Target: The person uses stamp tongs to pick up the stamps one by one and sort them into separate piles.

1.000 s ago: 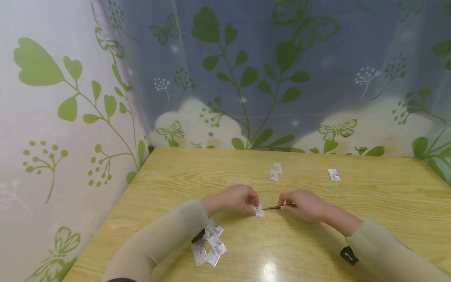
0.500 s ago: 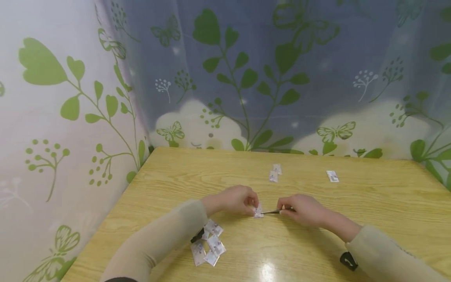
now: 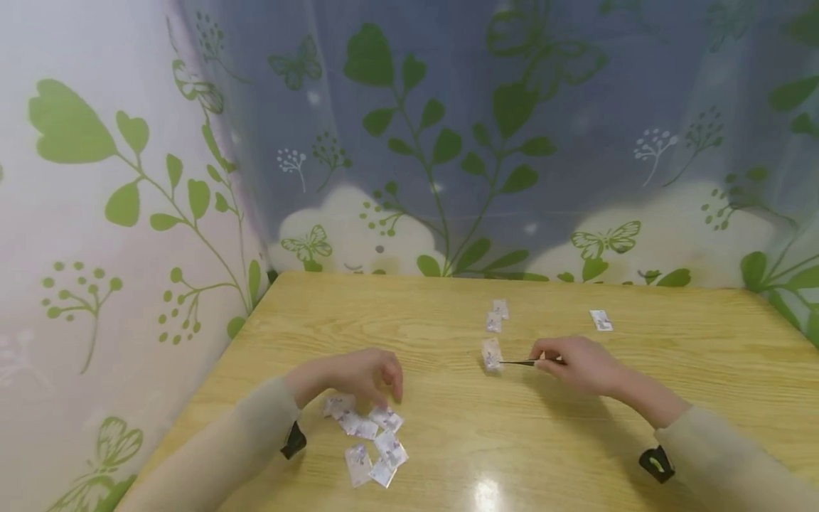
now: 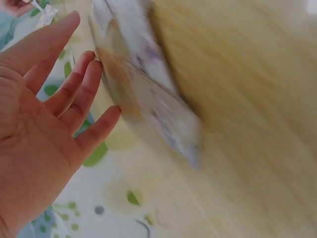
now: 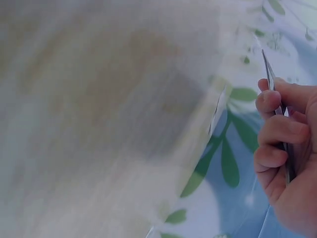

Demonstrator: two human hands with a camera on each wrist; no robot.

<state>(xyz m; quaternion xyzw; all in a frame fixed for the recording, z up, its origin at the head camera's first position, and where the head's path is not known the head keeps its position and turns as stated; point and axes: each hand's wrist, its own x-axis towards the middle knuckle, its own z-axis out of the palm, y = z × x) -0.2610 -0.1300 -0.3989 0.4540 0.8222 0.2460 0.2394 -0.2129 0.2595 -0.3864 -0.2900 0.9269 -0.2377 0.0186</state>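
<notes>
My right hand [image 3: 582, 366] pinches a pair of dark metal tweezers [image 5: 270, 74] between thumb and fingers. At the tweezers' tips, in the head view, is a small clear packet [image 3: 491, 354] with a pale printed piece in it. Over to the left, my left hand [image 3: 365, 373] is above a loose group of similar packets [image 3: 390, 446]; its fingers are relaxed and hold nothing. In the left wrist view the fingertips [image 4: 115, 113] are right beside two overlapping, blurred packets [image 4: 163, 114].
Two more packets [image 3: 494, 321] lie overlapping toward the back of the wooden table [image 3: 358, 306]. Another single packet [image 3: 601, 320] lies farther right. A leaf-printed curtain [image 3: 409, 156] hangs behind the table and along its left side.
My left hand has let go of the packet and moved left to the group. The right hand has moved the packet with the tweezers slightly right and away from me.
</notes>
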